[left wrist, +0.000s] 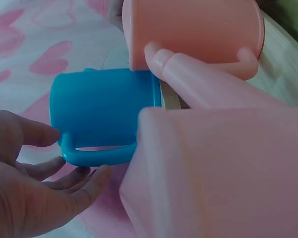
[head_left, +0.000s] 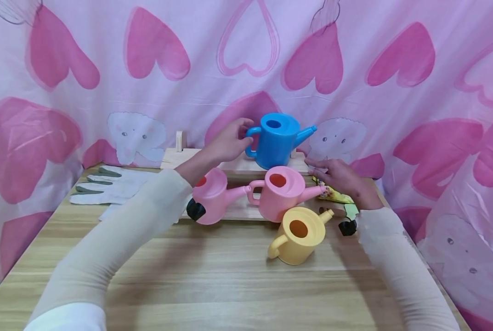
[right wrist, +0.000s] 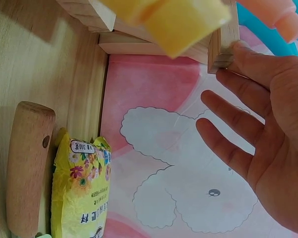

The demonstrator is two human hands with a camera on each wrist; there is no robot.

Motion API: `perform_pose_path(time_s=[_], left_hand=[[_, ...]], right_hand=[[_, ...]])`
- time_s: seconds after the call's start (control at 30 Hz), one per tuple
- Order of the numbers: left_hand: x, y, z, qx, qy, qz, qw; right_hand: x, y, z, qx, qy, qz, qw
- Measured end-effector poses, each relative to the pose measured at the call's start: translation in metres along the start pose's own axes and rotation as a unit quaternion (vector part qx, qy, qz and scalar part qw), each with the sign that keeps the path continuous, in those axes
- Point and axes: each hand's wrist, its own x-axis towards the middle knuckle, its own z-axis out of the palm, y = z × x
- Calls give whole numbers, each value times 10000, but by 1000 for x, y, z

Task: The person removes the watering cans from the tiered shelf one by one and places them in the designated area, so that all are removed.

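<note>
Heart-printed curtain (head_left: 206, 27) backed the wooden shelf (head_left: 238, 166). Between left hand (head_left: 229, 141) and right hand (head_left: 341, 177), blue watering can (head_left: 275, 142) looked light, stiff, best held by its handle (left wrist: 99, 155); left touched that, grip unconfirmed, right pinched shelf.

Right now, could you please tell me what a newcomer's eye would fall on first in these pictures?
Probably the bright blue watering can on the wooden shelf, with the left hand at its handle. Next, the two pink watering cans below it and the yellow one in front, all before the heart-patterned backdrop.
</note>
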Motion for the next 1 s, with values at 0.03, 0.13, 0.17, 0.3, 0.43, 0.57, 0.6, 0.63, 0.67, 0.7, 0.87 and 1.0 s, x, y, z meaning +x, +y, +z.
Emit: perform_pose_path(time_s=[0.03, 0.13, 0.17, 0.3, 0.43, 0.57, 0.6, 0.63, 0.67, 0.7, 0.87, 1.0], left_hand=[[1, 0, 1, -35, -4, -38, 10000], [4, 0, 2, -107, -30, -149, 9998], [5, 0, 2, -131, -61, -184, 9997], [6, -2, 4, -183, -187, -233, 9994], [7, -4, 5, -270, -149, -207, 9993], [8, -4, 7, -279, -88, -263, 9992], [8, -4, 7, -276, -70, -279, 9992], [8, -4, 7, -253, -55, -296, 9992], [9, -5, 8, -229, -42, -316, 9992], [10, -5, 8, -198, -24, -324, 9993], [10, -7, 9, -84, 73, -189, 9998], [10, -9, 8, 36, 108, -76, 9999]], right_hand=[[0, 0, 0, -2, -9, 11, 10000], [0, 0, 0, -15, 2, 42, 10000], [1, -1, 0, -7, 14, 64, 10000], [1, -2, 0, 26, 9, 91, 10000], [1, -2, 0, 32, -14, 51, 10000], [1, -1, 1, 29, -29, 86, 10000], [1, -1, 1, 22, -31, 93, 9999], [1, -1, 1, 22, -31, 90, 10000], [0, -1, 1, 17, -31, 86, 10000], [0, -1, 1, 10, -26, 68, 10000], [-1, -1, 1, -20, 13, 23, 10000], [-1, 0, 1, -10, 5, 35, 10000]])
